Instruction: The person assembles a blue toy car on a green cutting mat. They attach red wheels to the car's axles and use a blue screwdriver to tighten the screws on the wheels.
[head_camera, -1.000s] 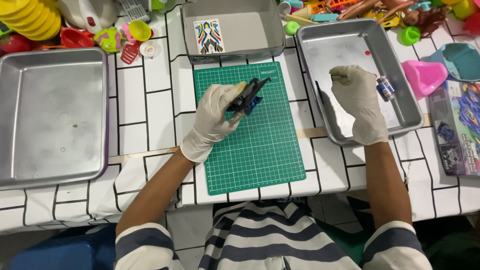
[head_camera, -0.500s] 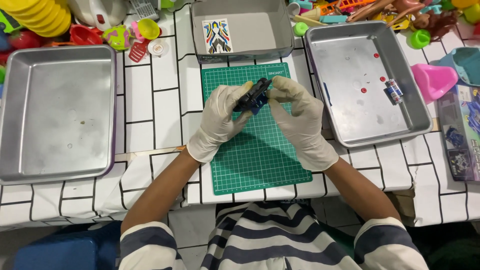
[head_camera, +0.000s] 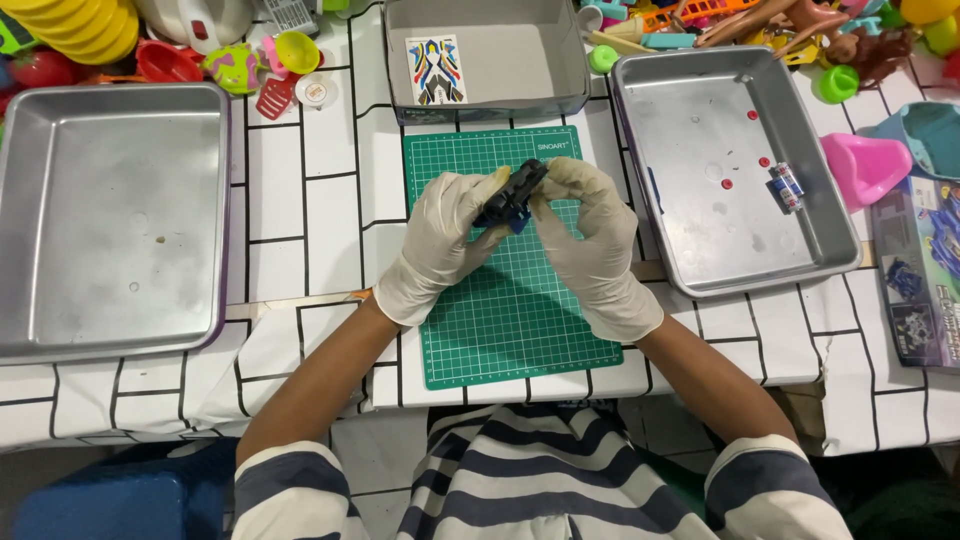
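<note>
Head view: the left hand (head_camera: 445, 240) and right hand (head_camera: 595, 240), both gloved, clamp a small dark toy (head_camera: 512, 193) above the green cutting mat (head_camera: 510, 300); apparently light, rigid plastic, best pinched by its sides.

Green cutting mat (head_camera: 500, 320) centre on white tiled tablecloth (head_camera: 300, 200). Metal tray (head_camera: 110, 220) left; second metal tray (head_camera: 700, 230) right holds red dots and a small battery (head_camera: 786, 186). Grey box (head_camera: 490, 50) with sticker sheet (head_camera: 436, 70) far centre, plastic toys (head_camera: 760, 20) along far edge.
</note>
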